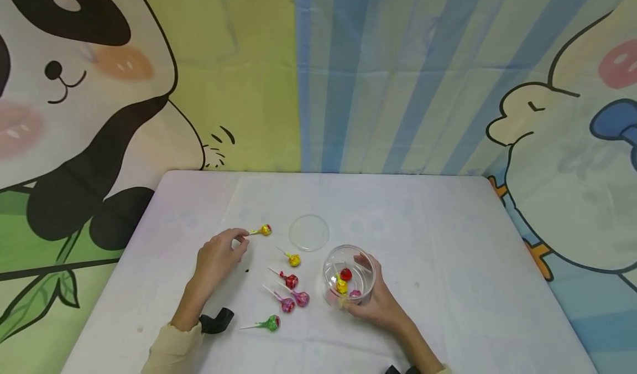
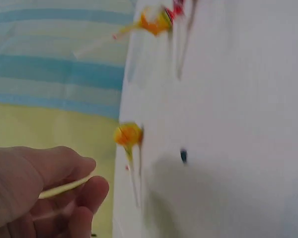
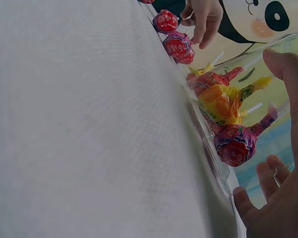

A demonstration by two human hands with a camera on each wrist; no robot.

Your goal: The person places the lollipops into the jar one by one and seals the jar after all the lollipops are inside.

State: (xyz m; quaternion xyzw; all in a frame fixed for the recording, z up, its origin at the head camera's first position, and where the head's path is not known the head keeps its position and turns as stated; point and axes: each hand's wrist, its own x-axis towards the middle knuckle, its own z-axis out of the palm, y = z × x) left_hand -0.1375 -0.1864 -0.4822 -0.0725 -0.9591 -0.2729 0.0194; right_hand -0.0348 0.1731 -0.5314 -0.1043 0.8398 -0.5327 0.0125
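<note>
My left hand (image 1: 221, 255) is at the far left of the lollipops, fingertips close by the stick end of a yellow lollipop (image 1: 266, 229). In the left wrist view its thumb and fingers are bent with a gap between them, beside that lollipop's stick. My right hand (image 1: 375, 296) grips a clear round jar (image 1: 370, 288) from its right side. Inside the open jar are a red lollipop (image 1: 345, 274), a yellow one (image 1: 341, 286) and a pink one (image 1: 355, 294).
Between the hands lie another yellow lollipop (image 1: 294, 260), a red one (image 1: 291, 280), two pink-purple ones (image 1: 301, 299) and a green one (image 1: 272, 323). A clear round lid (image 1: 309, 233) lies behind them. A small dark speck (image 1: 246, 270) is near the left hand on the white tabletop (image 1: 448, 252).
</note>
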